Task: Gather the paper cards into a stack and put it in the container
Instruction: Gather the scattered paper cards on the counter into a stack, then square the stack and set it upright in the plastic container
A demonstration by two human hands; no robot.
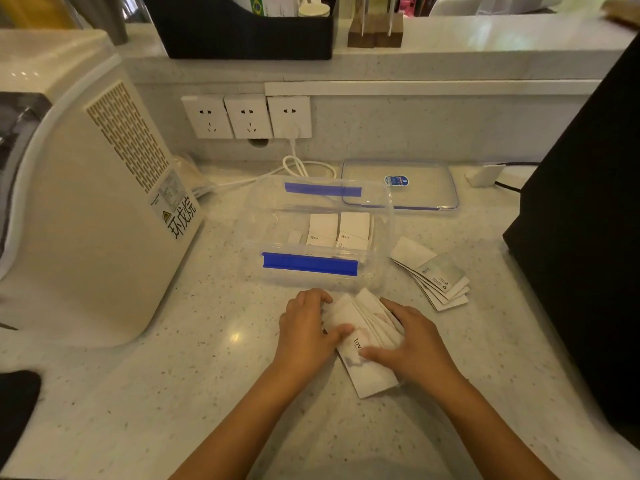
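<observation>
A fanned bunch of white paper cards (369, 370) lies on the speckled counter just in front of me. My left hand (306, 329) presses on its left side, thumb on the top card. My right hand (412, 344) cups the right side, fingers curled over the card edges. Behind them stands a clear plastic container (384, 216) with blue clips, holding several white cards (341, 230). A second fanned group of cards (434, 275) lies loose to the right of the container.
The container's clear lid (415, 195) lies flat behind it, by a white cable. A large cream appliance (83, 188) fills the left side. A black device (588, 216) stands at the right. Wall sockets (247, 116) sit at the back.
</observation>
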